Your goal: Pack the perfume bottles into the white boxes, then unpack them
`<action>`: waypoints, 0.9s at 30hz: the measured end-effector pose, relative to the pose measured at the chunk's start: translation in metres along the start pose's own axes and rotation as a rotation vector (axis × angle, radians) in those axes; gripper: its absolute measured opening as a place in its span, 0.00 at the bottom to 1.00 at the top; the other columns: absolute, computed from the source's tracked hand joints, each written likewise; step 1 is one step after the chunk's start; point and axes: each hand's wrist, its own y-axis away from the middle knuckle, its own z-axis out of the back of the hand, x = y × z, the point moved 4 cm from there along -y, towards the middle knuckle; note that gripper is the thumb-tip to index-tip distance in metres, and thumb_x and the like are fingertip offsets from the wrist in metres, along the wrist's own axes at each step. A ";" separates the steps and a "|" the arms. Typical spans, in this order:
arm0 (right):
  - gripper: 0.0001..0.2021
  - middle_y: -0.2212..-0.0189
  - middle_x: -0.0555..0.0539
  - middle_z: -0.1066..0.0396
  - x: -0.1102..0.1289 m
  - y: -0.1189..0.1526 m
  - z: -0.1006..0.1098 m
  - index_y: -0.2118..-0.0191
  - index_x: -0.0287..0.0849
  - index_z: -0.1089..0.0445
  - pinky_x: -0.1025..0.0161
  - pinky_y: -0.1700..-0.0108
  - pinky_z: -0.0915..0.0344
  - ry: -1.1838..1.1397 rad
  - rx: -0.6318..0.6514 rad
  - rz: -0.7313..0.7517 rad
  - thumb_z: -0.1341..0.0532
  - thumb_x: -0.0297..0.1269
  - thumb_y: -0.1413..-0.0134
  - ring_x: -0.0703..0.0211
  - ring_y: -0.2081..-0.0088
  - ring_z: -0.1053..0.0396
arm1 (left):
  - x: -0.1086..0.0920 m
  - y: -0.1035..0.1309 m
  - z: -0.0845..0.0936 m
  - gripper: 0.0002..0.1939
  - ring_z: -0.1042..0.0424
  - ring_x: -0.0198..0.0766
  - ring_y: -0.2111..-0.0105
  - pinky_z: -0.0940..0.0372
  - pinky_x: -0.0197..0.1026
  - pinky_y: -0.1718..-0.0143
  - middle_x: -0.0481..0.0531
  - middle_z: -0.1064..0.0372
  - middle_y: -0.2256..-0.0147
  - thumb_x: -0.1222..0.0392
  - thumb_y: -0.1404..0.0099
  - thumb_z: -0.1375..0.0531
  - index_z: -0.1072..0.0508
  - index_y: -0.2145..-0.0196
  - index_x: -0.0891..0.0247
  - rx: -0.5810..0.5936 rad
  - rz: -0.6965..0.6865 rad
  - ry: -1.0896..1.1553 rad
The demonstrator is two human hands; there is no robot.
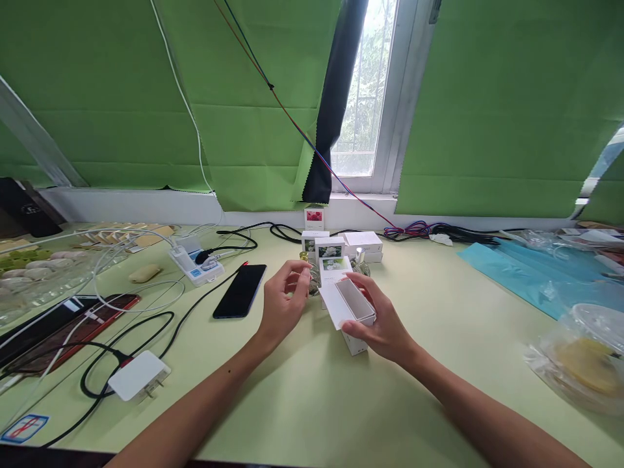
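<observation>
My right hand point(383, 318) is wrapped round a small white carton point(355, 302), tilted towards me. Its top is open, showing a hollow inside, and a flap sticks out to the left. To its left, my left hand point(287, 292) is raised with curled fingers, the thumb close to the index fingertip; whatever may be between them is hidden. Just behind those fingers is a glass bottle with a gold cap point(304, 256), partly covered by the hand. Another glass bottle point(361, 265) with a silvery cap stands behind my right hand. White boxes with flower pictures point(329, 248) stand between the bottles.
Plain white boxes point(363, 242) lie stacked behind. To the left are a black phone point(240, 292), a power strip point(195, 263), a white charger point(140, 376) and looping cables. Blue sheeting point(517, 276) and a clear plastic container point(585, 354) lie on the right.
</observation>
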 end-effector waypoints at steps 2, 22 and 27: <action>0.38 0.45 0.38 0.29 -0.001 0.000 0.000 0.38 0.45 0.38 0.48 0.45 0.30 -0.004 -0.002 0.004 0.32 0.60 0.48 0.43 0.47 0.28 | -0.001 0.002 -0.002 0.12 0.33 0.30 0.77 0.36 0.31 0.78 0.46 0.31 0.70 0.49 0.29 0.41 0.27 0.62 0.60 0.017 -0.007 0.005; 0.31 0.48 0.39 0.27 -0.012 -0.003 0.006 0.43 0.47 0.36 0.55 0.54 0.25 -0.277 -0.194 -0.135 0.41 0.65 0.40 0.46 0.50 0.26 | -0.011 0.015 -0.018 0.12 0.27 0.35 0.68 0.30 0.34 0.72 0.52 0.26 0.64 0.51 0.27 0.45 0.27 0.58 0.61 0.235 -0.145 -0.096; 0.32 0.49 0.40 0.27 -0.007 -0.003 0.007 0.44 0.48 0.36 0.53 0.53 0.25 -0.286 -0.210 -0.101 0.41 0.68 0.42 0.45 0.48 0.26 | -0.013 0.021 -0.023 0.09 0.27 0.34 0.68 0.29 0.35 0.70 0.52 0.26 0.62 0.55 0.27 0.45 0.29 0.56 0.61 0.329 -0.251 -0.103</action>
